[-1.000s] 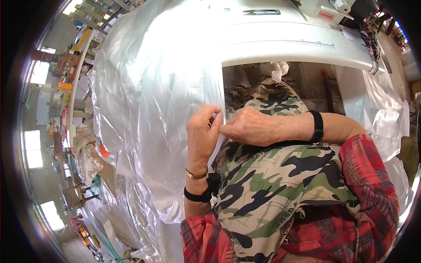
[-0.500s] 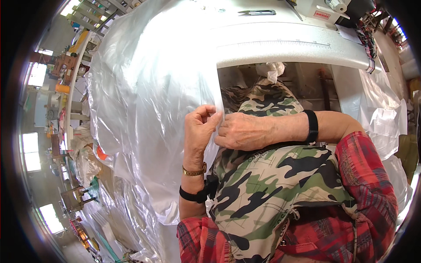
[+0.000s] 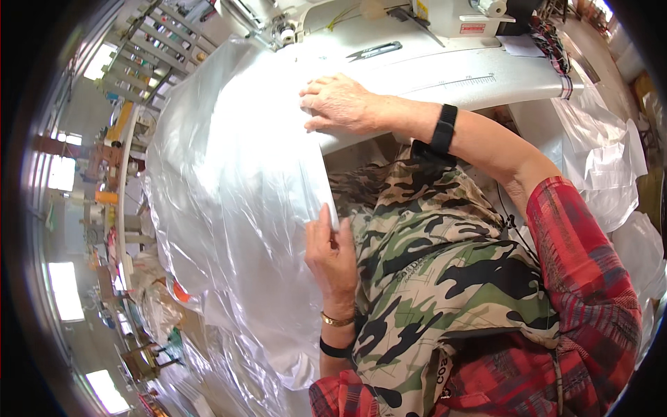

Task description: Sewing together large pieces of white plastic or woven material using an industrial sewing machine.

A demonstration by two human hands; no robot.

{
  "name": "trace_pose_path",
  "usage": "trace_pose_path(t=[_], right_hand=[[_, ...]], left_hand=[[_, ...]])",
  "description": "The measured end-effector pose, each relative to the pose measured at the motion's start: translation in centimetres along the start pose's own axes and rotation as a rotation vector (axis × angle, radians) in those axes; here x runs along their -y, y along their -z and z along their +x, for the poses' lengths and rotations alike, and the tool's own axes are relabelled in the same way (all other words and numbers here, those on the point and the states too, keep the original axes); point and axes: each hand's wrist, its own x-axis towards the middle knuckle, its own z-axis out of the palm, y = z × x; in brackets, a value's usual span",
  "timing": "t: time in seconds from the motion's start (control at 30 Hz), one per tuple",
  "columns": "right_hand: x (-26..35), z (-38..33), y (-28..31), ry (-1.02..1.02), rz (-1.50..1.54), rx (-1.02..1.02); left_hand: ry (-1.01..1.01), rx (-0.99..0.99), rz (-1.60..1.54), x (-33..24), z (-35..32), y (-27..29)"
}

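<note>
A large sheet of shiny translucent plastic film [image 3: 236,181] drapes over the sewing table's left part and hangs down toward my lap. Its right edge runs as a straight strip between my hands. Lower down, my left hand [image 3: 332,260] has that edge between its thumb and fingers. Up on the tabletop, my right hand [image 3: 340,104] grips the same edge with bent fingers; the fingertips are partly hidden. Just beyond it is the sewing machine's needle and presser foot area [image 3: 285,33]. Thread snips [image 3: 375,51] lie on the white tabletop [image 3: 410,66].
The machine body [image 3: 465,17] stands at the back right, with a bundle of cords [image 3: 552,52] by the table's right end. More plastic film [image 3: 601,160] hangs at the right. A camouflage apron [image 3: 445,271] covers my lap. Slatted wood [image 3: 156,42] is at the far left.
My right hand has moved up and away from my left hand, onto the tabletop. My left hand has come down a little along the film's edge. The view has shifted, showing more of the machine.
</note>
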Motion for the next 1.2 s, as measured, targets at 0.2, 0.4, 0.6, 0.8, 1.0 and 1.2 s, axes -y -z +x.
trace_pose_path(t=[0.2, 0.4, 0.6, 0.8, 1.0, 1.2], right_hand=[[-1.8, 1.9, -0.1, -0.068, -0.007, 0.107], [-2.9, 2.3, -0.4, -0.049, -0.003, 0.111], [-3.1, 2.2, -0.5, -0.024, 0.054, 0.067], [-3.1, 2.1, -0.7, -0.041, 0.077, 0.059], [-3.2, 2.4, -1.1, -0.073, 0.056, 0.017], [-3.3, 2.6, -1.5, -0.133, 0.092, -0.023]], left_hand=[[-0.211, -0.01, 0.26, 1.1, 1.5, -0.6], [-0.233, 0.0, 0.342, 1.0, 4.6, -0.7], [-0.304, 0.073, 0.496, 0.8, 10.1, -0.7], [-0.395, 0.129, 0.602, -0.1, 16.1, -2.1], [-0.39, 0.119, 0.692, 0.4, 21.7, -4.8], [-0.204, 0.235, 0.584, 0.5, 23.3, -3.8]])
